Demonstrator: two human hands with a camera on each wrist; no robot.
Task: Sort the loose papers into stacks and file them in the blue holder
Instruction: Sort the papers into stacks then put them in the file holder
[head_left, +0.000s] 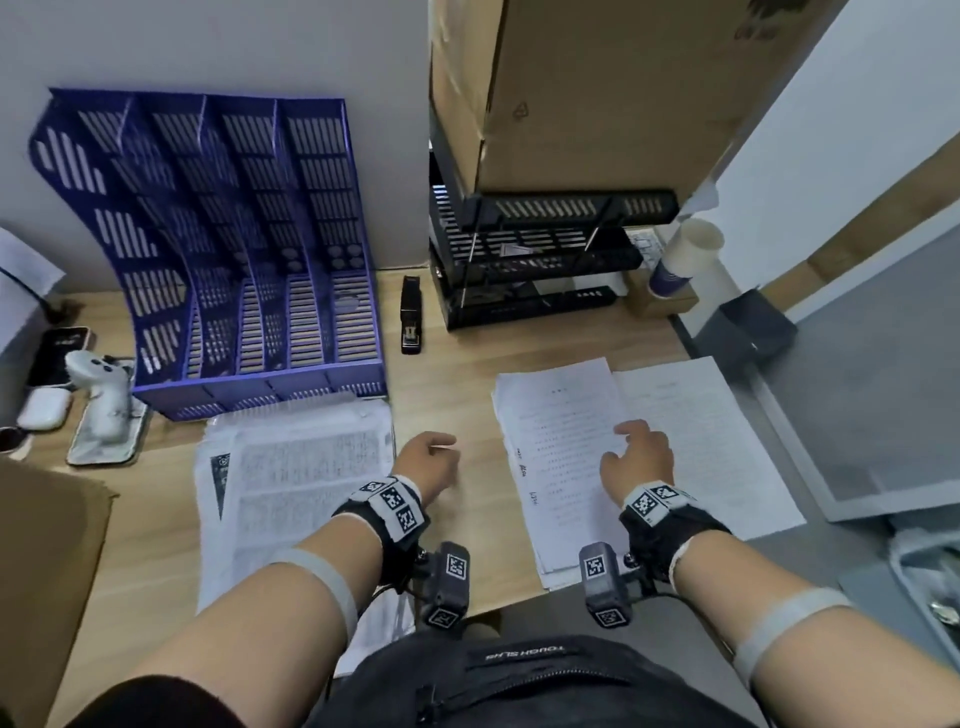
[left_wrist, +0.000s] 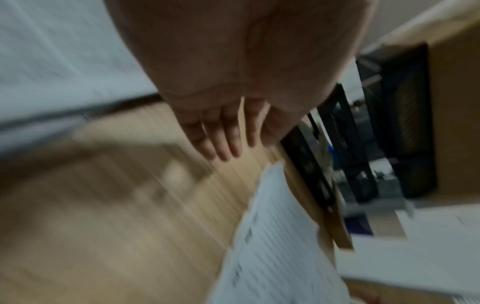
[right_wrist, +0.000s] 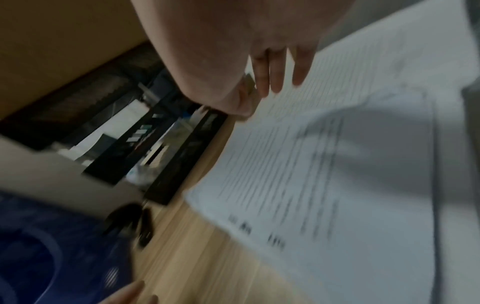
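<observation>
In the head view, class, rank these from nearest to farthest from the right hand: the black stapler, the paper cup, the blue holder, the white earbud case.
From the right hand:
1. black stapler, up and left, beside the holder.
2. paper cup, far right corner; close to the stapler's rank.
3. blue holder, back left.
4. white earbud case, far left edge.

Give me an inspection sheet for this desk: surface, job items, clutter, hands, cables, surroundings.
Surface: wooden desk, bare strip between the paper piles.
Job's things: blue holder upright at the wall, its slots look empty; left paper pile lies in front of it; right paper pile partly overlaps another sheet.
Clutter: black stapler, black tray rack, paper cup, white controller, earbud case, phone.
Grippers: left hand over bare desk, holding nothing; right hand over the right paper pile, fingers relaxed.
Cables: nothing seen on the desk.
Surroundings: cardboard boxes on the rack; wall behind.
</observation>
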